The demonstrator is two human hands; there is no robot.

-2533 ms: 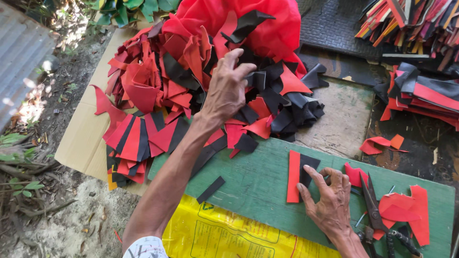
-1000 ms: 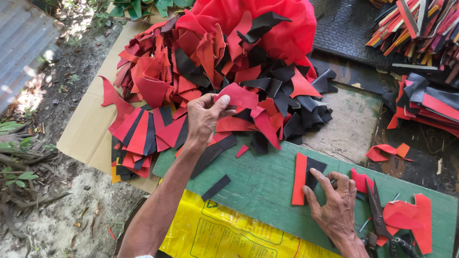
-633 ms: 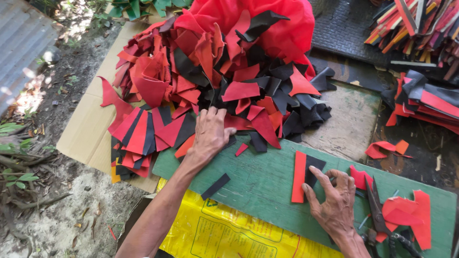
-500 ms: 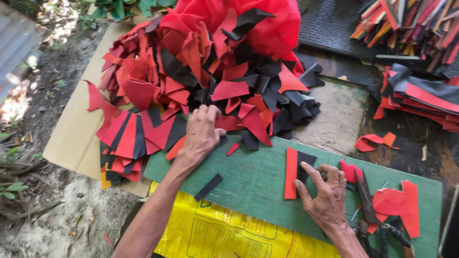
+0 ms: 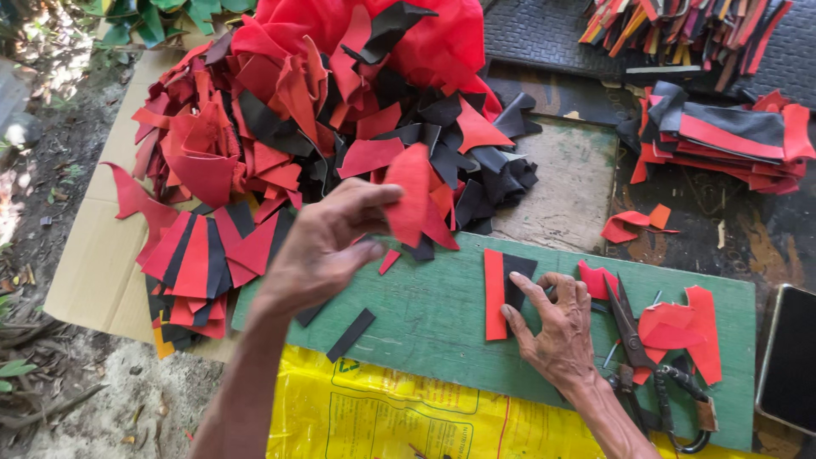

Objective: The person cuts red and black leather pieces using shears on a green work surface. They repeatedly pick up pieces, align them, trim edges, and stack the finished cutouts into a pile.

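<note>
My left hand pinches a red fabric scrap and lifts it just off the edge of a big pile of red and black scraps. My right hand lies flat on a green board, fingers spread, pressing on a black strip that lies beside a red strip. A loose black strip rests on the board near the left forearm.
Scissors and red offcuts lie on the board's right end. A stack of cut pieces sits at the right, multicoloured strips behind it. Cardboard underlies the pile; a yellow sack is in front. A dark flat object is at the far right.
My left hand went from pressing among the scraps to pulling back toward the board with a red scrap pinched in its fingers. The right hand stayed on the strips.
</note>
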